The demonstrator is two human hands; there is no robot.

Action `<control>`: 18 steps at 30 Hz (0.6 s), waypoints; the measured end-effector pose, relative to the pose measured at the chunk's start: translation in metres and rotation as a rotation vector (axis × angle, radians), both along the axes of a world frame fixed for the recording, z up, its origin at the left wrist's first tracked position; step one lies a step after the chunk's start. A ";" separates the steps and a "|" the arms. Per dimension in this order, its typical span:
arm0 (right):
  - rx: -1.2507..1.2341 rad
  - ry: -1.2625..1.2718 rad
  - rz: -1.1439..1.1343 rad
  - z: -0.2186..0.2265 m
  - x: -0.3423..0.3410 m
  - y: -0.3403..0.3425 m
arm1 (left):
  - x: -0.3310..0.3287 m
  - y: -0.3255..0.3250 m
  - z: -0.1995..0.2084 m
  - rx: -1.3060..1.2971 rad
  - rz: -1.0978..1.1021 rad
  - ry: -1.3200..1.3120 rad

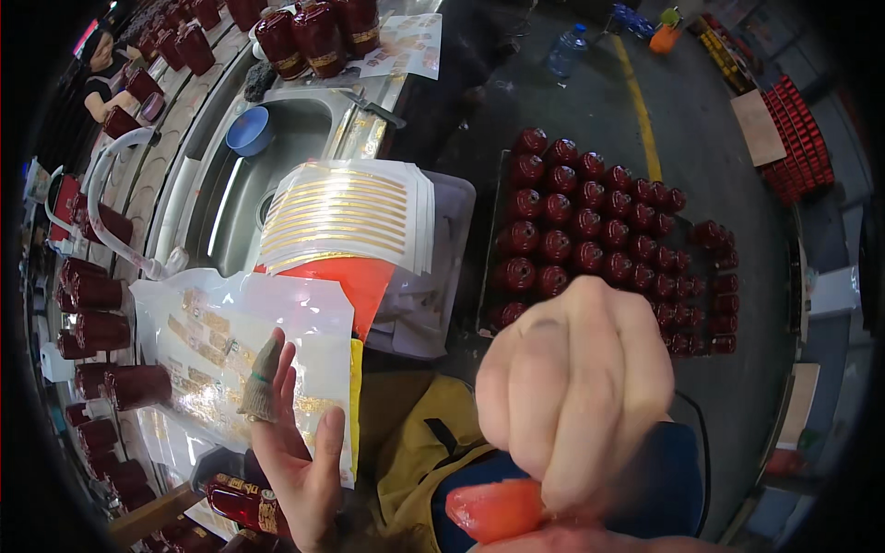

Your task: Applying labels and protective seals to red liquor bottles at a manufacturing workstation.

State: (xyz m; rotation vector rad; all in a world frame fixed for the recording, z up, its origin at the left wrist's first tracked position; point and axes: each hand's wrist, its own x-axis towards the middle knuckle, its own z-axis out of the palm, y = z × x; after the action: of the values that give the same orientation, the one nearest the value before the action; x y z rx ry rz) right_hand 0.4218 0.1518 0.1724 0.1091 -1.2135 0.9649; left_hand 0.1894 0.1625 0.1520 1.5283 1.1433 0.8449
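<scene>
Taking the steel sink (277, 166) as the landmark and reading from its left: dark red bottles (97, 295) lie in rows along the bench left of the sink, a few showing gold labels, so part of the batch looks labelled, though most are too small to judge. Just below the sink lies a clear sheet of gold stickers (230, 341), many still on it, which suggests plenty of labelling is left. The left hand (295, 442) rests on that sheet's lower edge, open with fingers spread, one finger in a fabric cot, gripping nothing; a labelled red bottle (241, 502) lies just beneath it. Across the sink's lower right corner sits a stack of gold strip sheets (346, 217) over a red sheet. Further right of the sink, the right hand (576, 396) is closed in a fist, pinching a small orange-red piece (496, 510) at its fingertips. Well right of the sink, a tray of bottles (590, 230) stands on the floor, apparently awaiting or finished; I cannot tell which.
</scene>
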 end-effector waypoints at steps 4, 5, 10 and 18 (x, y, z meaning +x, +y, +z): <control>-0.078 0.047 0.085 -0.016 0.002 0.013 | -0.003 -0.004 0.001 0.010 0.043 -0.015; -0.106 0.029 0.088 -0.022 0.005 0.014 | -0.004 -0.004 0.000 0.014 0.058 -0.007; -0.177 0.018 0.145 -0.034 0.012 0.018 | -0.007 -0.004 -0.001 0.007 0.012 -0.025; -0.778 0.057 0.091 -0.073 0.009 0.013 | -0.011 -0.001 -0.006 0.005 0.021 -0.038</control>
State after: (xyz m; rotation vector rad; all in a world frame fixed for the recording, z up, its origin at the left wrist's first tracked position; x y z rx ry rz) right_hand 0.4307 0.1649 0.0991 -0.4235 -0.7173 1.4408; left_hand 0.1783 0.1611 0.1461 1.5006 1.1317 0.8887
